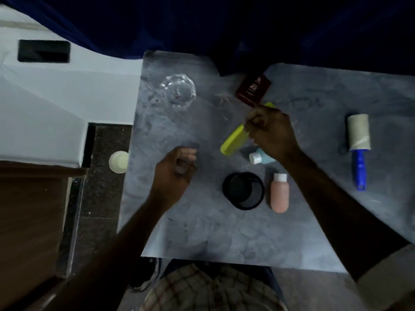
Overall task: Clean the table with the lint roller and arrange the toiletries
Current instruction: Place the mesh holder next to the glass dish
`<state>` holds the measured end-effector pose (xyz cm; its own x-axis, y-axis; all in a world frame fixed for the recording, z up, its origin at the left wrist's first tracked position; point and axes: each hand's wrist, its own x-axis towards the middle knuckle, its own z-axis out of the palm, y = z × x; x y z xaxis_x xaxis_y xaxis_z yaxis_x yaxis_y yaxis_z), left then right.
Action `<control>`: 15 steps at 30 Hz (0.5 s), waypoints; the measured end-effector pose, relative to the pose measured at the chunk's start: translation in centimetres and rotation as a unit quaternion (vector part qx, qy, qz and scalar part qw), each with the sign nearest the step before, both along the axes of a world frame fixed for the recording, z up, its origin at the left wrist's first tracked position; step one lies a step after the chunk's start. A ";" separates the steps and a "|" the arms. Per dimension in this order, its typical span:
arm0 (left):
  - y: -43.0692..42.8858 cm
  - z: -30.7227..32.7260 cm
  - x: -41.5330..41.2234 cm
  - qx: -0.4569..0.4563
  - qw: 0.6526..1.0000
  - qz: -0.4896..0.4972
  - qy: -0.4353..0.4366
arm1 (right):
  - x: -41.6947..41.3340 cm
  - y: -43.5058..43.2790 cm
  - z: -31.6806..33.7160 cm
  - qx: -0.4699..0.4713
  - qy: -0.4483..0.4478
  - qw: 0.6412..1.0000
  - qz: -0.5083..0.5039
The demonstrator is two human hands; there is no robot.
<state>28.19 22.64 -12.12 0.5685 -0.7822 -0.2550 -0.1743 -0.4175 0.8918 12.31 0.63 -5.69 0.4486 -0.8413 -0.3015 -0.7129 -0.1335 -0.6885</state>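
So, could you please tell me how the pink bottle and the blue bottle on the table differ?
The pink bottle shows in full, near the black mesh cup; the blue bottle is partly hidden under the right hand. The pink bottle's cap points away from the person, while the blue bottle's cap points toward their left. Both lie on their sides on the table and have white caps.

head cam: you wear it, looking almost straight down from above | facing: forward over the grey table point(224, 232), its far edge at frame top, your lap at the bottom | range: close, your two forearms reach in from the lower corners | wide-angle, edges bend | dim, slightly blurred | only one view, so no overlap
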 end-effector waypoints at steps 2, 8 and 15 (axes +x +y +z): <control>1.4 0.0 -2.6 0.016 0.999 -0.051 0.000 | -2.8 1.0 0.1 0.019 -0.014 1.000 -0.004; 3.0 -1.1 -7.2 0.017 0.991 -0.135 -0.015 | -9.6 5.2 -1.6 0.048 -0.047 0.997 -0.026; 1.8 -1.7 -8.7 0.031 0.982 -0.184 -0.040 | -12.6 8.7 -3.2 0.018 -0.004 0.999 0.028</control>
